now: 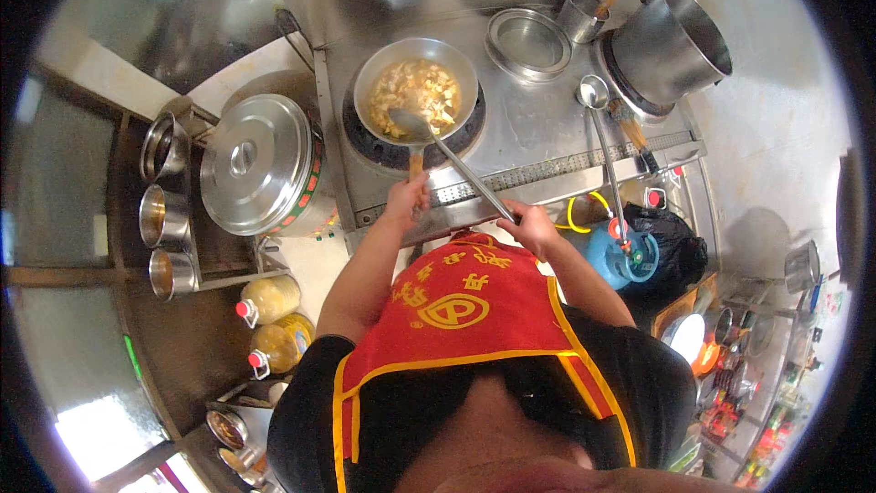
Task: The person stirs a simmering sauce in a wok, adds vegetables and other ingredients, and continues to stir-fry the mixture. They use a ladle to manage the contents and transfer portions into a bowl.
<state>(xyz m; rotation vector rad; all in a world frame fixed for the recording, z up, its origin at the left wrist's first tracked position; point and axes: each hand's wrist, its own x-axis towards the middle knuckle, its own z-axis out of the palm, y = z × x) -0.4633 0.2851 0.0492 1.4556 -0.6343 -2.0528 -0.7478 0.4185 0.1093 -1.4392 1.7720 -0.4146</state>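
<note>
My left hand (408, 200) grips the wooden handle (416, 166) of a metal wok (366, 85), which rests on the left burner (478, 116) of a steel range. Broth with pale, chopped pieces of food (419, 92) fills the wok's middle. In my right hand (530, 224) is the long metal handle of a wok ladle (472, 174). Its bowl (408, 121) lies in the near part of the wok, partly in the food. My fingers are wrapped around both handles.
Right of the wok are a round steel basin (528, 45), a second ladle (593, 92), a brush (631, 127) and a tall stockpot (664, 48). A lidded steel drum (256, 164) stands left. Below the range's right front sits a blue gas cylinder (619, 257). Oil jugs (277, 298) stand lower left.
</note>
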